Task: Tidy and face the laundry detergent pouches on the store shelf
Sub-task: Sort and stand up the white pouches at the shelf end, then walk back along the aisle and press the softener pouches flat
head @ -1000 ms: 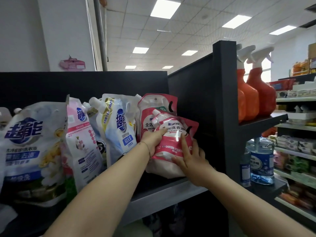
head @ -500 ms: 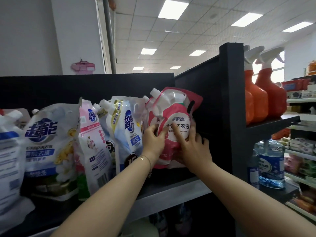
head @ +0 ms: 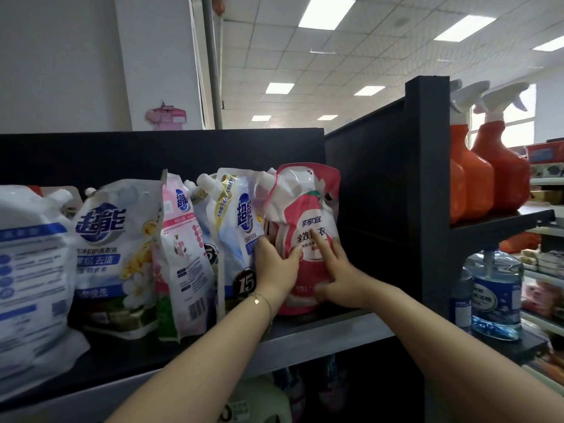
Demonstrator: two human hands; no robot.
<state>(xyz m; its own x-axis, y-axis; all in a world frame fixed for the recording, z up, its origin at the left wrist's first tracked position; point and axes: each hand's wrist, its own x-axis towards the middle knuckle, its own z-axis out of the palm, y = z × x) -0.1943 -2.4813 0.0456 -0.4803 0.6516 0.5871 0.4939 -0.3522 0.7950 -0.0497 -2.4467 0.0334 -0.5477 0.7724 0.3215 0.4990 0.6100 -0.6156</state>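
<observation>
Glossy crinkled pink pouch (upright, spouted): left hand grips its edge, right hand presses straight fingers on front.

White wall at 10 o'clock; grey pipe at 11. Tiled ceiling with lit panels at 1. Black end panel at 3, bright window beyond.

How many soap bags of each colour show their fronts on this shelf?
Blue-and-white plastic detergent pouches: 3
Pale pink-and-white plastic pouch: 1
Red-and-white plastic pouch: 1
Total: 5, not counting ones hidden behind.
</observation>
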